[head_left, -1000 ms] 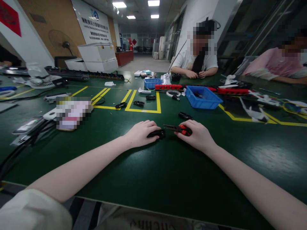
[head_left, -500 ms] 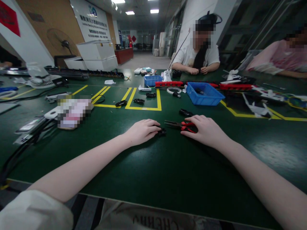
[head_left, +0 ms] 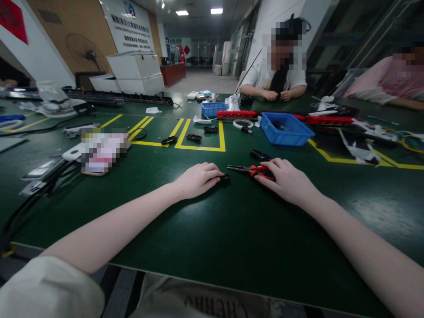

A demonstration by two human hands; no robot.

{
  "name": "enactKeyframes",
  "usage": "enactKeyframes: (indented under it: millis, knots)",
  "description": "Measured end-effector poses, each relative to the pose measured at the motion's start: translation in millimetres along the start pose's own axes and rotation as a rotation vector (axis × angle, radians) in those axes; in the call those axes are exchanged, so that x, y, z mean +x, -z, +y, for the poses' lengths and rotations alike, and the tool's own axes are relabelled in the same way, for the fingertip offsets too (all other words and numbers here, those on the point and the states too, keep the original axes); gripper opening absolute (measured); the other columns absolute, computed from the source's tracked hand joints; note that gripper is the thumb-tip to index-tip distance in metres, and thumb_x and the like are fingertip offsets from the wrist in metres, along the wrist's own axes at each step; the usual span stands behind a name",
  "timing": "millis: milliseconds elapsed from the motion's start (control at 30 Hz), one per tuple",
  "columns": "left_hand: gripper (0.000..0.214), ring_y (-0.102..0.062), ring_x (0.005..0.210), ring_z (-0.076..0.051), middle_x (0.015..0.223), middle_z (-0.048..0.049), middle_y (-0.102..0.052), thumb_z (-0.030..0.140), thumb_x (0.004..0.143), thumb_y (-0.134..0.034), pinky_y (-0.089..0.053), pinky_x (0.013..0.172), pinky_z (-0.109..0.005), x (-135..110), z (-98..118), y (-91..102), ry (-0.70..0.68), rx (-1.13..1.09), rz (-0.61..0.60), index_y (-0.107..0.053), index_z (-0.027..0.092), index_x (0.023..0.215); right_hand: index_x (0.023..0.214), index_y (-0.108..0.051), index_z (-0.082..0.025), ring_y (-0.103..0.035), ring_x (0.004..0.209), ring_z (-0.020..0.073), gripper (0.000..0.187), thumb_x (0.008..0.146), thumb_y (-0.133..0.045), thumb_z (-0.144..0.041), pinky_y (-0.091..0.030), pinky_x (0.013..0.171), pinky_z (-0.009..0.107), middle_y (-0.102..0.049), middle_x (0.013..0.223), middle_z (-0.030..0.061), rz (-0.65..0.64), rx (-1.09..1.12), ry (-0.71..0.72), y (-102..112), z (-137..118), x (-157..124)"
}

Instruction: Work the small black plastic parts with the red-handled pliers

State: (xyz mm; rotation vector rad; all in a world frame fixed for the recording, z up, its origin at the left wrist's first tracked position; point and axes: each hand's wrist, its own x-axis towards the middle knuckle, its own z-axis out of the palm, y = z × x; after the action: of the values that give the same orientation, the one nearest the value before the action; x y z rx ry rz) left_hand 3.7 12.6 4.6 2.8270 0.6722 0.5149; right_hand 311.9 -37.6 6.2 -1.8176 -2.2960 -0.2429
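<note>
My left hand (head_left: 201, 180) rests on the green table with its fingers closed on a small black part (head_left: 225, 176), most of which the fingertips hide. To its right, my right hand (head_left: 286, 181) is wrapped round the red handles of a pair of needle-nose pliers (head_left: 247, 170). The pliers point left, their jaws slightly apart, with the tips just above and beside the black part. Behind the pliers lies another black part (head_left: 260, 155), long and rounded. Further back, several similar black pieces (head_left: 194, 138) lie in and near a yellow-taped rectangle.
A blue bin (head_left: 286, 132) stands back right, a smaller blue bin (head_left: 213, 109) behind it to the left. A phone (head_left: 106, 154) and cables lie on the left. Red strips (head_left: 236, 114) run across the back. A co-worker (head_left: 273, 81) sits opposite, another person at far right.
The view has shifted slightly. The pliers' jaws are closer together than before. Both hands keep hold of the same things.
</note>
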Motion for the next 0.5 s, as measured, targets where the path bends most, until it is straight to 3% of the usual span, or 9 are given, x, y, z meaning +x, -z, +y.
enactKeyframes:
  millis: [133,267,500]
  knots:
    - [0.03,-0.061,0.106,-0.02,0.119,-0.0087,-0.063,0.026,0.102,-0.044,-0.051,0.093,-0.037,0.6,-0.9,-0.7,0.005,-0.004,0.005,-0.063,0.016,0.122,0.107,-0.065,-0.021,-0.063,0.088,0.0266,0.06,0.085,-0.046,-0.073,-0.05,0.066,0.038,-0.063,0.106,0.011,0.04,0.028,-0.014,0.1,-5.0,0.6]
    - [0.029,-0.061,0.106,-0.02,0.119,-0.0078,-0.063,0.028,0.101,-0.045,-0.049,0.093,-0.038,0.8,-2.9,-1.1,0.007,0.0,0.02,-0.063,0.019,0.121,0.109,-0.065,-0.023,-0.065,0.078,0.0231,0.061,0.077,-0.056,-0.075,-0.05,0.061,0.036,-0.065,0.109,0.0085,0.053,0.058,-0.043,-0.4,-8.6,-0.5]
    - [0.029,-0.061,0.107,-0.021,0.119,-0.0075,-0.063,0.03,0.1,-0.047,-0.047,0.094,-0.039,0.2,-5.9,-3.2,0.068,0.052,0.055,-0.061,0.019,0.122,0.109,-0.064,-0.022,-0.065,0.095,0.0273,0.05,0.079,-0.061,-0.062,-0.052,0.075,0.04,-0.069,0.107,0.0085,0.09,0.206,-0.027,-6.2,-10.0,0.2]
